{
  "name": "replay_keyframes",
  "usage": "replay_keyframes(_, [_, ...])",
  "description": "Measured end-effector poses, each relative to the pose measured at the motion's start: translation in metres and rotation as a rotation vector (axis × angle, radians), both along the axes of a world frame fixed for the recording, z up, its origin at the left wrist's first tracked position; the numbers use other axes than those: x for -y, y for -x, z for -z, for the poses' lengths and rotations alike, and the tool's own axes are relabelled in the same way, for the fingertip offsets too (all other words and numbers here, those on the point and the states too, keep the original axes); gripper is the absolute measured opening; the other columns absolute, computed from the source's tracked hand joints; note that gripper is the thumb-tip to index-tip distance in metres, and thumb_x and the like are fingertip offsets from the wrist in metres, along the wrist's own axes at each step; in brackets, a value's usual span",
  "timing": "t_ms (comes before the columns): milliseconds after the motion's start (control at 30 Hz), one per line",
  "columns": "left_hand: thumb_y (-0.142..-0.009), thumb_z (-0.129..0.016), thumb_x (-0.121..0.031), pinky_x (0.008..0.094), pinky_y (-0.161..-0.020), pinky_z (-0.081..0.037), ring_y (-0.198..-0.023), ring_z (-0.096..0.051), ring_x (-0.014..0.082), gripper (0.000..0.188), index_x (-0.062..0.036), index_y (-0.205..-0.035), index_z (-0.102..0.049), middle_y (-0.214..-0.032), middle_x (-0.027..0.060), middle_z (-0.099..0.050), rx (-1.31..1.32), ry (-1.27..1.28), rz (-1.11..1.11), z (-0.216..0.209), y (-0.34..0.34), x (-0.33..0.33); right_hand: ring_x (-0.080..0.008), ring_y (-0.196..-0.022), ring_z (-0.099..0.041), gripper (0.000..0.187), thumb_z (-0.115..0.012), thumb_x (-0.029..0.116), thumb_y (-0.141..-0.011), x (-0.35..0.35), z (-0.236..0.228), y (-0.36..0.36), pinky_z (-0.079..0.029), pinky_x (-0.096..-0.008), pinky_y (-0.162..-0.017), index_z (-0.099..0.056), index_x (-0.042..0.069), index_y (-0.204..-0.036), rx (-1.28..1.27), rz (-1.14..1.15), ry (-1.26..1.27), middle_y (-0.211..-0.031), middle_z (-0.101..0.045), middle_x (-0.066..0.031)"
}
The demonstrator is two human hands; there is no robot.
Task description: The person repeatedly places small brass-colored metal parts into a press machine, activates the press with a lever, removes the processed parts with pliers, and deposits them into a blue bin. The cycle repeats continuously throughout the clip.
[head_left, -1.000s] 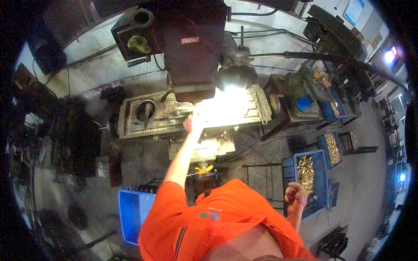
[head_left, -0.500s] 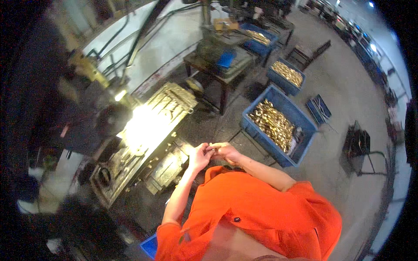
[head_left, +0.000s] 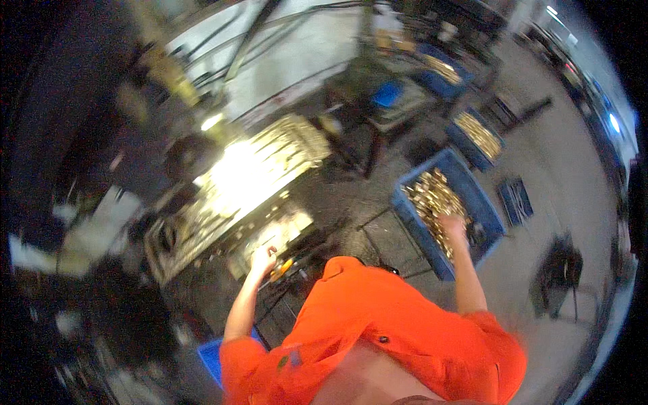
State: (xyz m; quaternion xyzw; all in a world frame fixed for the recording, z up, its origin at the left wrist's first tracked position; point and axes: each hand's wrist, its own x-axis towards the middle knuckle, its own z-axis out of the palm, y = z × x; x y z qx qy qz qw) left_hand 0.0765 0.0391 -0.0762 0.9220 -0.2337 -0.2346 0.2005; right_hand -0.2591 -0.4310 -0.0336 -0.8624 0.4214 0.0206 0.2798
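Observation:
My right hand (head_left: 452,226) reaches down into a large blue bin (head_left: 489,233), touching the heap of small shiny brass-coloured parts (head_left: 432,192). Its fingertips are blurred and partly lost among the parts. Over on the left, my left hand (head_left: 263,258) is beside the front of a metal machine table (head_left: 297,145), its fingers curled inward. Whatever those fingers hold, if anything, is too small and smeared to name. A small orange-yellow object (head_left: 282,268) shows just right of that hand.
A glaring lamp (head_left: 212,122) lights the machine table. Beyond the large bin are a second blue bin of brass-coloured parts (head_left: 479,135) and another (head_left: 442,71) farther back. A small blue tray (head_left: 516,201) and a dark stool (head_left: 557,273) stand to the right.
My hands were together in front of me, fingers on a small thing. They have parted: the right went into the large bin, the left moved left and down beside the machine. The view has shifted.

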Motion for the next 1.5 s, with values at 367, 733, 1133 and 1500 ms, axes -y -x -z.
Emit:
replay_keyframes(367, [-0.068, -0.058, -0.025, 0.0414, -0.077, -0.047, -0.091, -0.06, 0.0288, 0.033, -0.0081, -0.097, -0.057, -0.096, 0.0138, -0.062, -0.085, -0.349, -0.052, 0.016, 0.06, -0.046, -0.0369, -0.066, -0.059, 0.022, -0.053, 0.02, -0.067, 0.046, 0.084, 0.088, -0.048, -0.0433, -0.062, -0.061, -0.001, -0.067, -0.106, 0.017, 0.345, -0.071, -0.061, -0.0197])
replay_keyframes(733, [-0.074, -0.062, -0.036, 0.042, -0.052, -0.046, -0.061, -0.061, 0.0296, 0.022, -0.0169, -0.086, -0.062, -0.067, 0.0087, -0.062, 0.329, -0.067, 0.171, -0.069, 0.063, -0.029, -0.0177, -0.094, -0.059, 0.044, -0.05, 0.0, -0.063, -0.146, -0.079, -0.145, -0.045, -0.0269, -0.082, -0.059, -0.002, -0.106, 0.314, -0.579, -0.501, -0.102, -0.063, -0.0133])
replay_keyframes(1133, [-0.069, -0.066, -0.034, 0.035, -0.044, -0.041, -0.051, -0.055, 0.0221, 0.024, -0.0154, -0.084, -0.061, -0.058, 0.0029, -0.053, 0.693, 0.386, 0.37, -0.131, 0.074, -0.008, -0.0152, -0.068, -0.055, 0.042, -0.053, 0.005, -0.06, -0.245, -0.083, -0.213, -0.045, -0.027, -0.062, -0.059, 0.0, -0.101, 0.093, -1.126, -0.498, -0.082, -0.062, -0.0064])
replay_keyframes(1500, [-0.068, -0.07, -0.026, 0.0333, -0.054, -0.045, -0.062, -0.058, 0.0235, 0.02, -0.0102, -0.079, -0.065, -0.067, 0.0084, -0.059, 0.534, 0.674, 0.146, -0.132, 0.049, -0.041, -0.0304, -0.065, -0.059, 0.024, -0.062, 0.015, -0.059, -0.285, -0.127, -0.25, -0.046, -0.0362, -0.059, -0.057, 0.005, -0.08, -0.137, -1.382, -0.132, -0.07, -0.06, -0.0154])
